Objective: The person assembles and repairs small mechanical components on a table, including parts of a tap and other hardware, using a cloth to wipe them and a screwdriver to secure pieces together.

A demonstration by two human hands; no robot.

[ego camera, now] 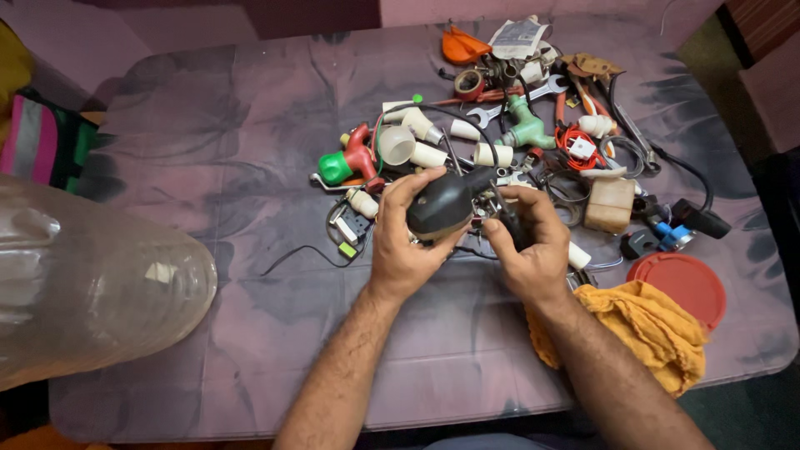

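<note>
Left hand: the left hand [404, 242] cups a black rounded device [440, 207], fingers wrapped over its top, above the counter's [250, 167] middle.
Right hand: the right hand [529, 250] is clenched on a dark plug-like piece [510, 223] just beside the device; exactly what it is cannot be told.
Cord: a thin black cable [300, 254] trails left across the counter.
Surroundings: a heap of fittings, a spanner [521, 98] and a green valve [527, 127] crowds the far right; a yellow cloth [650, 325] and a red lid [687, 285] lie near the right edge.
Risk: the cable looks likely to snag in the heap and drag small parts off.

Both hands [406, 229] [525, 242] close together, fingers curled
</note>
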